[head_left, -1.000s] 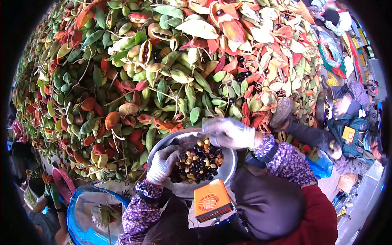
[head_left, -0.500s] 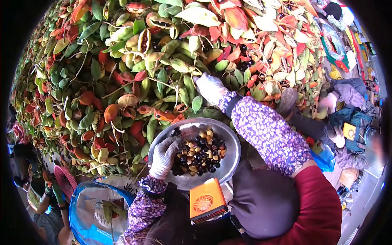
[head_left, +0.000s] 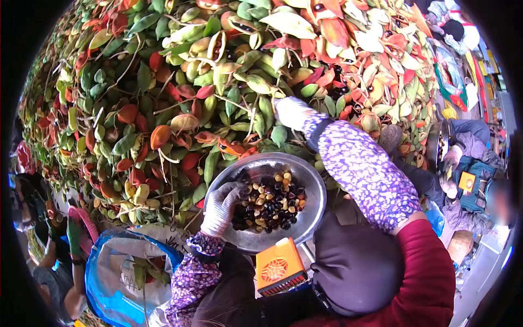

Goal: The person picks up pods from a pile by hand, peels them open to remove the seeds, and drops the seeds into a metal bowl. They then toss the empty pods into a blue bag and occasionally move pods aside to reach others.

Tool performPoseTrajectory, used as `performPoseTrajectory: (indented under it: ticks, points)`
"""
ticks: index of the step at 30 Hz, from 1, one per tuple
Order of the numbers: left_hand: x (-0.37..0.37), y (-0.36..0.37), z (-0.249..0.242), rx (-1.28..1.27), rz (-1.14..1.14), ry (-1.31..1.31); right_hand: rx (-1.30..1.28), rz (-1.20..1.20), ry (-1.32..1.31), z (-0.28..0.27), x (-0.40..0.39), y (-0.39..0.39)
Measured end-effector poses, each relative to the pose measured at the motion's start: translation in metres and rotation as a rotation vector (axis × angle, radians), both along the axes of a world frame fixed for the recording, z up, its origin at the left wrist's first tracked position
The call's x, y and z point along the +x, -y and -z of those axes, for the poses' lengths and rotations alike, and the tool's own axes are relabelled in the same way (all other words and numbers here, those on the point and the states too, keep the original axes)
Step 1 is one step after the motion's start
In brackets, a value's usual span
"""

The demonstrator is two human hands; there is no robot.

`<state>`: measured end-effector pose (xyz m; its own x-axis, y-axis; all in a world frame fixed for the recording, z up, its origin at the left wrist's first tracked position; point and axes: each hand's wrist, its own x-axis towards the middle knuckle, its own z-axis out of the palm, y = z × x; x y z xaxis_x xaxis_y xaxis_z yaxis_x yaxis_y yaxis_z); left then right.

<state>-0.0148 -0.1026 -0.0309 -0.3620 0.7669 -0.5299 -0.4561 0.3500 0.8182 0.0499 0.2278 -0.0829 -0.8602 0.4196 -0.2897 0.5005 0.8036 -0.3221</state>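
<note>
Close in front of the person, the left hand (head_left: 220,210) is curling its fingers inside a metal bowl (head_left: 314,191), next to a cluster of dark and yellowish seeds (head_left: 272,201), though I can't tell if it is gripping any. Off to the left, a blue-edged bag (head_left: 114,302) is holding some green pods (head_left: 141,272). Beyond the bowl, the right hand (head_left: 294,113) is reaching into a broad heap of pods (head_left: 160,136), its fingers and any hold too unclear to read.

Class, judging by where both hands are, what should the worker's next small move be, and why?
Probably close the right hand on the green pod by its fingertips: that hand is at the pod pile, while the left hand is at the bowl of loose seeds.
</note>
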Motion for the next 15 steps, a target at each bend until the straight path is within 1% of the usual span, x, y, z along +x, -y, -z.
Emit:
performPoseTrajectory:
  ticks: [1,3,4,5,7,8,9,11,13,14,15]
  points:
    - [-0.001,0.004,0.002,-0.002,-0.011,0.005,-0.139,-0.011,0.026,-0.006,0.006,-0.007]
    - [-0.004,0.008,0.001,0.001,-0.071,0.08,-0.211,0.068,-0.114,-0.015,0.031,-0.007]
    - [-0.003,0.011,0.006,0.01,-0.105,0.113,-0.333,0.143,-0.167,-0.025,0.045,-0.005]
    - [-0.003,0.013,0.01,0.015,-0.114,0.118,-0.45,0.216,-0.222,-0.047,0.055,-0.001]
    - [-0.001,0.016,0.015,0.012,-0.064,0.075,-0.846,0.21,-0.297,-0.078,0.082,0.016]
    - [0.0,0.014,0.011,0.008,-0.046,0.072,-0.889,0.06,-0.318,-0.102,0.087,0.03]
    - [0.002,0.013,0.01,0.012,-0.045,0.072,-0.86,-0.176,-0.169,-0.107,0.087,0.028]
    - [0.002,0.008,0.008,-0.025,-0.038,0.092,-0.804,-0.292,-0.327,-0.115,0.083,0.033]
    - [0.003,0.007,0.004,-0.007,-0.034,0.089,-0.677,0.183,-0.297,-0.093,0.068,0.024]
    - [0.004,0.006,0.002,0.009,-0.026,0.092,-0.533,0.334,-0.236,-0.077,0.055,0.012]
    - [0.005,0.005,0.001,0.009,-0.027,0.088,-0.354,0.438,-0.294,-0.05,0.044,0.002]
